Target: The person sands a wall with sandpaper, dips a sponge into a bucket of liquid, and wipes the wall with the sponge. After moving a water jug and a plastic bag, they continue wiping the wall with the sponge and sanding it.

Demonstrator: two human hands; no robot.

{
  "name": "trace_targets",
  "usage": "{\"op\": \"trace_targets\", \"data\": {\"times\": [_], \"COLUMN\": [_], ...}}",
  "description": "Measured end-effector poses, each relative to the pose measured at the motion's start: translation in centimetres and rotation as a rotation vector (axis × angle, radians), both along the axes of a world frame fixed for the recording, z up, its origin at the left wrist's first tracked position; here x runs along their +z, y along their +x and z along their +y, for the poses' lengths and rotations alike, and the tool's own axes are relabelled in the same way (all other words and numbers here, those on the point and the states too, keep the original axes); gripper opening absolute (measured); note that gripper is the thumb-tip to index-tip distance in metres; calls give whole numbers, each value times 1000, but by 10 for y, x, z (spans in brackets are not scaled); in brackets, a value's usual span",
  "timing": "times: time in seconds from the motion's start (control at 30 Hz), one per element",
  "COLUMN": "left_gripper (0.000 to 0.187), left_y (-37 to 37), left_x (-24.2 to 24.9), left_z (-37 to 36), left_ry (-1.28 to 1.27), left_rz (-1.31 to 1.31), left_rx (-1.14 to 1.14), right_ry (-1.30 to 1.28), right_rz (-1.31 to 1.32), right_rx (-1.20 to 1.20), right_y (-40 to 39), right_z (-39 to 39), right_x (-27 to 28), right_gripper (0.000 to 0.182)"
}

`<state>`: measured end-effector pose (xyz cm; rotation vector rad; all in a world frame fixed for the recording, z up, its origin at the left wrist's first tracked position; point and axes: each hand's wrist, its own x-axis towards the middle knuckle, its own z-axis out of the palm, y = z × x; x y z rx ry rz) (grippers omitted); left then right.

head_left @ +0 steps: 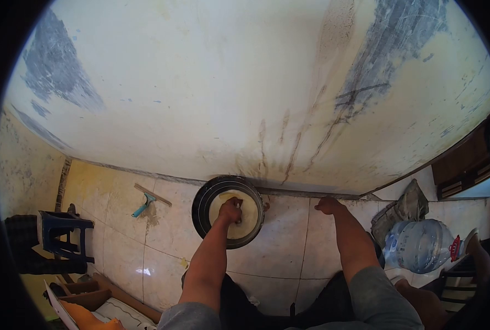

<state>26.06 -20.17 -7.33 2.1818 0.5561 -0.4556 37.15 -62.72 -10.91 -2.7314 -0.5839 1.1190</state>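
A round black bucket stands on the floor against the wall, with a pale cream liquid inside. My left hand reaches down into it, fingers curled together at the liquid; whatever they may grip is hidden. To the right of the bucket, my right hand hangs over the floor tiles near the foot of the wall. Its fingers are folded in, and nothing shows in them.
A squeegee with a teal handle lies left of the bucket. Farther left is a dark blue stool. A large clear water bottle lies at right beside a grey cloth. The whitish wall has grey patches and brown streaks.
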Motion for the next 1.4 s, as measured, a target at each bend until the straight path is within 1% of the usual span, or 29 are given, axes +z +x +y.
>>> {"op": "trace_targets", "data": {"times": [0.07,0.1,0.17,0.23,0.3,0.37,0.4,0.47,0.53,0.57,0.6,0.67,0.7,0.77,0.8,0.87,0.9,0.97,1.0,1.07,1.1,1.13,1.17,1.2,1.23,1.3,1.33,1.37,1.4], "left_gripper": [37,37,46,51,49,54,54,62,61,61,61,58,58,58,58,59,59,59,59,60,60,61,62,63,63,63,61,61,61], "left_y": [-4,-3,3,-3,-1,-3,5,9,17,18,18,16,15,20,20,19,22,35,38,31,34,28,27,21,18,13,8,12,15], "left_x": [4,2,-6,-6,17,9,10,41,25,13,0,-8,-11,22,20,13,13,31,45,96,88,70,72,72,66,45,77,77,72], "left_z": [2,3,8,15,9,11,8,0,2,5,8,8,9,0,1,2,3,1,-3,-20,-19,-14,-14,-14,-11,0,-9,-6,2], "left_ry": [122,121,192,244,-64,-206,-209,-175,-105,-35,-38,181,180,29,35,121,129,505,516,684,694,624,552,476,483,448,381,386,287], "left_rz": [-39,-43,224,165,349,334,324,335,276,227,227,240,241,451,444,283,261,311,286,291,273,229,186,145,138,144,181,169,183], "left_rx": [-116,-117,-208,-8,498,585,559,370,302,245,250,46,51,-339,-343,-387,-400,-509,-519,-611,-616,-629,-641,-559,-562,-396,-328,-331,-321], "right_ry": [13,12,-12,-23,-5,12,1,-4,13,11,-4,-22,-27,-26,-17,-8,-6,0,17,40,41,44,50,35,20,29,31,35,21], "right_rz": [-23,-27,7,7,-26,-83,-57,-36,-92,-94,-69,-41,-12,9,-27,-85,-65,-71,-71,-88,-85,-78,-90,-52,-12,-35,-49,-60,-103], "right_rx": [17,15,17,19,26,0,-9,-25,-24,-23,-23,-15,-19,-30,-17,-19,-43,-87,-106,-135,-158,-179,-187,-209,-230,-256,-277,-283,-254], "right_y": [1,1,0,1,0,-3,-3,-5,-5,-5,-6,-7,-7,-4,-4,-3,-3,-2,-2,-2,-3,-1,0,-3,-4,-4,-4,-2,-3], "right_z": [1,-1,2,3,-2,-5,-3,-6,-11,-11,-11,-12,-11,-9,-8,-6,-1,6,9,10,11,11,13,13,15,18,18,18,18], "right_x": [-6,-8,-1,-5,-17,-19,-17,-24,-34,-28,-21,-14,-10,-13,-18,-18,-15,-11,-11,-14,-17,-17,-9,-3,3,5,6,10,14], "right_gripper": [53,53,53,53,53,54,55,56,57,57,57,58,58,58,57,57,57,56,56,55,55,55,55,57,59,61,64,64,66]}}
